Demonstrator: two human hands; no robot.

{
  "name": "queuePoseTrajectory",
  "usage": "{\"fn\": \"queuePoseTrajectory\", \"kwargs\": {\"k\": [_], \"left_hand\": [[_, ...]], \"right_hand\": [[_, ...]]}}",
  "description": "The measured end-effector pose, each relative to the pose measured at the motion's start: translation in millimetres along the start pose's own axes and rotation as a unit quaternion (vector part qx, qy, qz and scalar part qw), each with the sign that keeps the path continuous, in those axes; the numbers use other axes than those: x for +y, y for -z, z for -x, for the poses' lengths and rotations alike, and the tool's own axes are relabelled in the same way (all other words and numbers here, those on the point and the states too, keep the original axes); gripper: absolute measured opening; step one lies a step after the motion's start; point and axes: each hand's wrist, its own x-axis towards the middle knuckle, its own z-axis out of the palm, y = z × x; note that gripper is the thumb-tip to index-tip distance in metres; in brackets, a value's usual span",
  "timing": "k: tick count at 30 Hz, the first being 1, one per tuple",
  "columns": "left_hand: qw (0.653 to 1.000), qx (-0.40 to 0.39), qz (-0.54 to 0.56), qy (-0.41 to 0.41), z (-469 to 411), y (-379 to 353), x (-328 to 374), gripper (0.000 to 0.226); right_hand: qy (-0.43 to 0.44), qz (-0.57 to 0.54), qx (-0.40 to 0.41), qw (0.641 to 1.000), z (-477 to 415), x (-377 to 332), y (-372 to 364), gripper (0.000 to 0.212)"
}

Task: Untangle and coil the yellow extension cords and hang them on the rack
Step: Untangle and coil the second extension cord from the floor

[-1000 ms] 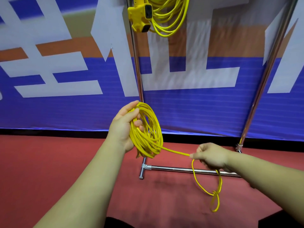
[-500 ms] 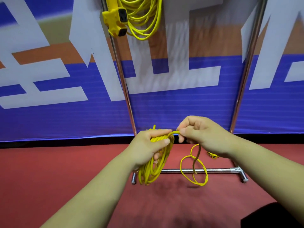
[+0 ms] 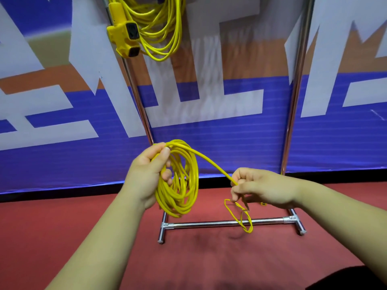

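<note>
Round coil of glossy yellow cord (image 3: pixel 182 185)
Left hand (image 3: pixel 144 174) gripped its loops; right hand (image 3: pixel 263 188) pinched the trailing strand before the chrome rack (image 3: pixel 226 223).

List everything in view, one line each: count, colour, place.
Coiled yellow extension cord: one, yellow, held in the left hand in front of the rack.
Loose yellow cord tail: one, yellow, runs from the coil through the right hand and dangles in a loop before the rack's base bar.
Hung yellow cord bundle with socket block: one, yellow, top of view, by the rack's left upright.
Shiny metal rack: one, silver, two uprights and a base bar, standing on the floor.
Printed banner: one, blue, white and orange, behind the rack.
Red floor: one, red, under the rack.
Left hand: one, grips the coil.
Right hand: one, pinches the tail, right of the coil.
</note>
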Motion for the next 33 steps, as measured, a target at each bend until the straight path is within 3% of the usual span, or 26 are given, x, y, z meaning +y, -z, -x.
{"fn": "queuePoseTrajectory", "kwargs": {"k": [5, 11, 15, 21, 29, 33], "left_hand": [[0.998, 0.037, 0.041, -0.011, -7, 14, 0, 0.013], [0.988, 0.129, 0.079, 0.009, -11, 30, -15, 0.027], [0.987, 0.140, 0.080, 0.001, -10, 37, -16, 0.029], [0.996, 0.047, 0.073, -0.005, 4, 22, -2, 0.023], [0.989, -0.111, 0.078, 0.055, 27, -13, -8, 0.027], [0.980, -0.171, 0.061, 0.084, 30, -21, -10, 0.029]], "right_hand": [[-0.010, 0.026, 0.025, 0.999, -4, 7, 1, 0.006], [-0.037, -0.019, 0.137, 0.990, -9, -3, -4, 0.010], [-0.068, -0.093, 0.234, 0.966, -19, -4, -2, 0.007], [-0.137, -0.139, 0.263, 0.945, -26, -3, -6, 0.007], [-0.115, -0.246, 0.263, 0.926, -29, -15, -13, 0.014], [-0.094, -0.182, 0.272, 0.940, -24, -20, -9, 0.017]]}}
